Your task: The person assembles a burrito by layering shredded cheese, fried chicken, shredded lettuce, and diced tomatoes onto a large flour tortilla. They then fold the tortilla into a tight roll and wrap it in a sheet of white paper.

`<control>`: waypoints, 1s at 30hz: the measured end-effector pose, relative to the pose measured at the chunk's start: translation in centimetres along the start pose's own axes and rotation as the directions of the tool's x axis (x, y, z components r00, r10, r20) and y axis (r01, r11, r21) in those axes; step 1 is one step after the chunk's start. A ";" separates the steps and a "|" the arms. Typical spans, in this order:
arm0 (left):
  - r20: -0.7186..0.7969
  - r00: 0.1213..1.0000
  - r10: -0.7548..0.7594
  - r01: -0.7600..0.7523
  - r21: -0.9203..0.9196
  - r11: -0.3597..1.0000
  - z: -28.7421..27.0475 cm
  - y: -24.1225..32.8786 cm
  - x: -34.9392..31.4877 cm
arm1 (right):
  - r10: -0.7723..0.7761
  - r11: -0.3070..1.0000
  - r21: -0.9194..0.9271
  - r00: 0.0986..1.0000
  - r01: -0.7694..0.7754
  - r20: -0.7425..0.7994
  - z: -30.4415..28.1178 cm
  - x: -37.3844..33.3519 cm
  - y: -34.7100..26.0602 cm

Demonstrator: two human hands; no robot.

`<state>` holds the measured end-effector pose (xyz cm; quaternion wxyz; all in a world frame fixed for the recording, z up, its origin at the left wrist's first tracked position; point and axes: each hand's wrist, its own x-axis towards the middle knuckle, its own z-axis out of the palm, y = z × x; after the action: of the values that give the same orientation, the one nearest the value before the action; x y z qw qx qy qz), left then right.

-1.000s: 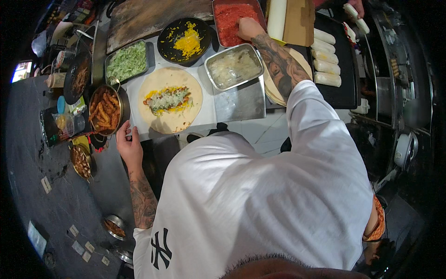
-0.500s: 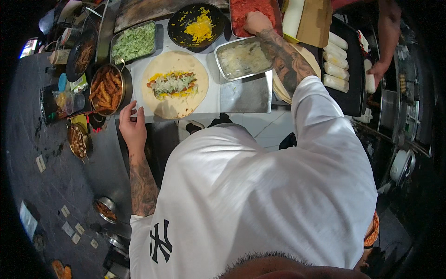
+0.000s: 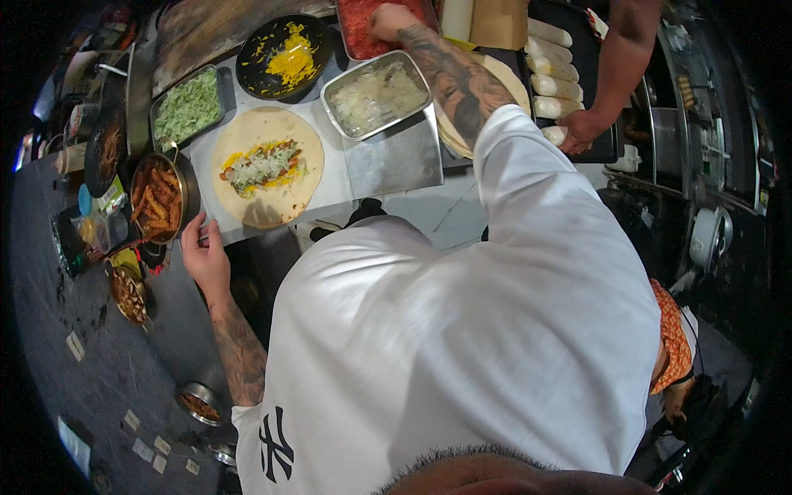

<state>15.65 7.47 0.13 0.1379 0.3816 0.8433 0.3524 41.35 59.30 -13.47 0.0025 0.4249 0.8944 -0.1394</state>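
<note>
My right hand (image 3: 393,22) reaches into a metal tray of chopped red tomato (image 3: 359,33); its fingertips are hidden there. My left hand (image 3: 206,256) rests by the near left edge of the work surface, empty, with loosely bent, separated fingers. Between my arms lies a flat round tortilla (image 3: 289,134), topped with yellow shredded cheese, browned strips and a pale shredded filling (image 3: 264,169). A metal tray of pale chopped onion-like pieces (image 3: 375,97) stands beside the tortilla, below my right hand. My right forearm passes over a stack of tortillas (image 3: 503,74).
Shredded lettuce (image 3: 188,107) fills a tray at the far left, beside a black bowl of yellow shredded cheese (image 3: 290,59). A pan of browned strips (image 3: 157,200) stands near my left hand. At right, another person's hand (image 3: 582,130) touches a roll on a black tray (image 3: 609,144) holding several rolls.
The view has shifted, so the work surface sits further left and slightly tilted. The other person's hand has come in to the nearest roll. My right hand stays at the tomato tray.
</note>
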 end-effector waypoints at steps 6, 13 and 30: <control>0.015 1.000 -0.015 0.014 0.014 1.000 0.6 0.7 1.0 | 0.171 0.780 0.616 0.985 -0.115 -0.033 -0.7 -1.5 6.4; 0.020 0.998 0.060 -0.060 -0.024 0.998 1.2 -1.1 1.4 | 0.309 0.338 0.892 0.931 -0.299 0.195 -4.2 -3.8 4.1; 0.189 0.978 0.088 -0.084 -0.030 0.996 -1.1 -6.3 5.1 | -0.526 0.797 0.388 0.848 0.463 0.067 2.8 -13.0 -35.6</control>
<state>8.25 7.77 -3.31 0.2065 0.4481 0.8050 0.3295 22.25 27.39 -5.74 -0.0345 0.1554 0.9300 -0.3312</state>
